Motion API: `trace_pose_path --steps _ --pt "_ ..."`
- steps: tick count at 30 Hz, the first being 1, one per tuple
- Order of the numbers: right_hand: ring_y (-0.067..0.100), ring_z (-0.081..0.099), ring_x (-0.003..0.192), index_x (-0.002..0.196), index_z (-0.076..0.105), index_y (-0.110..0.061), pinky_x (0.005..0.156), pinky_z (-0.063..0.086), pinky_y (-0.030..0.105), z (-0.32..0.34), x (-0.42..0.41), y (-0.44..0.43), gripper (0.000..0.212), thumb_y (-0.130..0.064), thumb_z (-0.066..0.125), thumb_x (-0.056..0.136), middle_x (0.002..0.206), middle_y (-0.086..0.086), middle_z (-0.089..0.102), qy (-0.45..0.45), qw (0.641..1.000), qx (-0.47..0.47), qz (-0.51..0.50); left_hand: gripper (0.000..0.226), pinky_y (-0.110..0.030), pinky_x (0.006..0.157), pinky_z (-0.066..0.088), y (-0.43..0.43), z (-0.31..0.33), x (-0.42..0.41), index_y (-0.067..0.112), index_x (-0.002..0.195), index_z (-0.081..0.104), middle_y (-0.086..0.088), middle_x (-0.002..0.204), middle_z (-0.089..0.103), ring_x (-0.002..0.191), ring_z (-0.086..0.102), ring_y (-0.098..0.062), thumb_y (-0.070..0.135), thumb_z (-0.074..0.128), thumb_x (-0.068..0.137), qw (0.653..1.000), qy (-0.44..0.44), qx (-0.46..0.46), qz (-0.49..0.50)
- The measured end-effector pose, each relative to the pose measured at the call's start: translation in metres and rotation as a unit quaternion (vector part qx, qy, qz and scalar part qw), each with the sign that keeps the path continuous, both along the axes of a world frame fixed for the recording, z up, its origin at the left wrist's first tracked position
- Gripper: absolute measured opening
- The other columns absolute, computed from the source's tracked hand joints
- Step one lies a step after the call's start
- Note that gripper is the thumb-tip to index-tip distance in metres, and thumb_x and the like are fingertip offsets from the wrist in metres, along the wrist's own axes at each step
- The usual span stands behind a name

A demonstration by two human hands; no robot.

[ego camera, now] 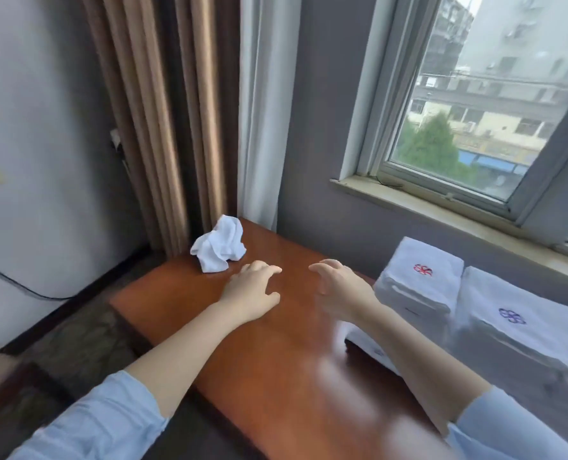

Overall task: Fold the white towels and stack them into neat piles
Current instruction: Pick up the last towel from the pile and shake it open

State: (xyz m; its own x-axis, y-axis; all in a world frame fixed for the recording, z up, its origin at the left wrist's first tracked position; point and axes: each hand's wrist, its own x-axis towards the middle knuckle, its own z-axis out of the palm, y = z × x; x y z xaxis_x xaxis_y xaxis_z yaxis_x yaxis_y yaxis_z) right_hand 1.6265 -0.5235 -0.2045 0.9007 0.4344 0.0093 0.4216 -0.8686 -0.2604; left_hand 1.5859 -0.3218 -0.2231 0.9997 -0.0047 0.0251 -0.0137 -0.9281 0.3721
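Since the crumpled towel (218, 245) lies at the far corner of the desk (276, 376), just ahead of the left grip (253, 293) and a little to its left, that grip is the nearer one, and I think it should reach first. The towel is white and soft, bunched into a lump with deep folds and a loose flap at the bottom. It has no clear long side, so I think it can be picked up from any way. It will likely go floppy and hang down when lifted. The left grip is close to the towel but not touching it. Its fingers are loose and a bit bent, and it holds nothing. The right grip (341, 290) is farther from the towel, and it too is loose, a bit bent and holding nothing. I cannot tell if either one touches the wood. Right behind the towel hangs the brown curtain (163, 127). Far from the towel, past the right grip, stand two folded piles, the red-flower pile (422, 260) and the blue-flower pile (524, 307). This towel is the only loose one I can see.
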Motion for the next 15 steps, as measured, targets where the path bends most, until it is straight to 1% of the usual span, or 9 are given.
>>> trace_pose_path --steps 2,6,9,12,15 --pt "0.017 0.042 0.132 0.146 0.039 -0.032 0.094 0.047 0.033 -0.005 0.0 0.051 0.061 -0.024 0.055 0.088 0.151 -0.01 0.036 0.001 1.0 0.001 0.015 0.055 -0.034 0.098 0.041 0.054 -0.001 -0.006 0.033 0.143 0.043 0.008 0.147 0.04 0.133 0.041 -0.017 0.035 0.058 0.09 1.0 0.005 0.0 0.021" --pt "0.019 0.041 0.133 0.146 0.039 -0.034 0.098 0.046 0.035 -0.016 0.002 0.139 0.062 -0.025 0.055 0.087 0.151 -0.011 0.035 0.02 0.999 0.014 0.031 0.053 -0.038 0.103 0.04 0.151 -0.004 -0.014 0.033 0.142 0.045 0.006 0.147 0.041 0.134 0.039 -0.018 0.033 0.058 0.09 0.998 0.01 0.004 0.062" --pt "0.02 0.042 0.133 0.145 0.04 -0.033 0.098 0.046 0.036 -0.018 0.006 0.176 0.062 -0.024 0.055 0.085 0.15 -0.009 0.037 0.037 0.999 0.016 0.034 0.053 -0.037 0.102 0.039 0.191 -0.004 -0.018 0.033 0.142 0.046 0.007 0.147 0.041 0.134 0.039 -0.018 0.034 0.057 0.091 0.997 0.015 0.011 0.07" --pt "0.02 0.042 0.132 0.143 0.042 -0.032 0.096 0.046 0.036 -0.021 0.017 0.214 0.06 -0.022 0.053 0.085 0.147 -0.008 0.04 0.045 0.998 0.019 0.036 0.05 -0.038 0.103 0.041 0.227 -0.007 -0.012 0.033 0.141 0.046 0.008 0.146 0.042 0.134 0.04 -0.017 0.034 0.057 0.092 0.997 0.018 0.004 0.076" --pt "0.019 0.042 0.133 0.146 0.04 -0.031 0.095 0.046 0.036 -0.026 0.035 0.242 0.063 -0.021 0.052 0.085 0.15 -0.008 0.038 0.058 0.998 0.021 0.034 0.05 -0.039 0.105 0.043 0.253 -0.017 0.002 0.032 0.141 0.047 0.007 0.146 0.043 0.134 0.04 -0.017 0.033 0.058 0.092 0.996 0.016 -0.014 0.082"
